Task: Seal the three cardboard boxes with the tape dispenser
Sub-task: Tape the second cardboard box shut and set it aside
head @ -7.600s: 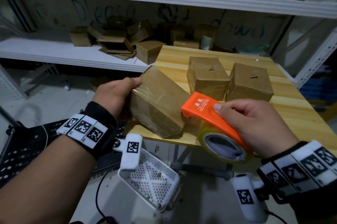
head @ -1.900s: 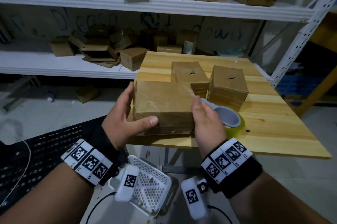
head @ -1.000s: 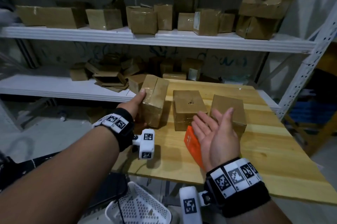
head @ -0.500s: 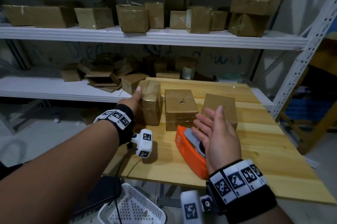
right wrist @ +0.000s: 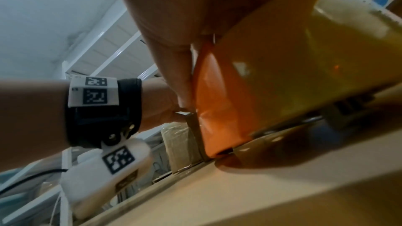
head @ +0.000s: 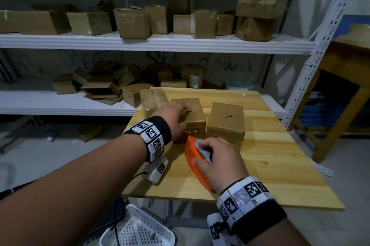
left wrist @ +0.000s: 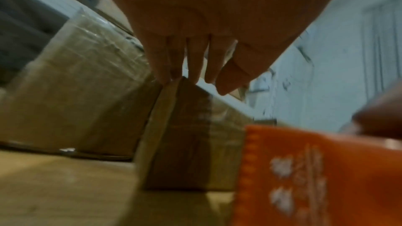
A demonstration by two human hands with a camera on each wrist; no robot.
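Note:
Three brown cardboard boxes stand on the wooden table (head: 270, 165): a taped left box (head: 153, 97) at the far-left corner, a middle box (head: 195, 109) and a right box (head: 227, 119). My left hand (head: 176, 117) reaches over the middle box (left wrist: 191, 135), its straight fingers (left wrist: 191, 61) touching the top edge. The left box (left wrist: 87, 92) stands just beside it. The orange tape dispenser (head: 191, 155) lies in front of the middle and right boxes. My right hand (head: 218, 159) grips it, thumb on the orange side (right wrist: 217, 100), palm over the yellowish roll (right wrist: 293, 57).
White metal shelves (head: 180, 43) behind the table carry several more cardboard boxes. A white perforated basket (head: 138, 229) sits below the table's near edge. Another wooden table (head: 350, 65) stands to the right. The table's right half is bare wood.
My left hand has let go of the left box and moved right onto the middle box. My right hand, open above the dispenser before, has come down and closed on it.

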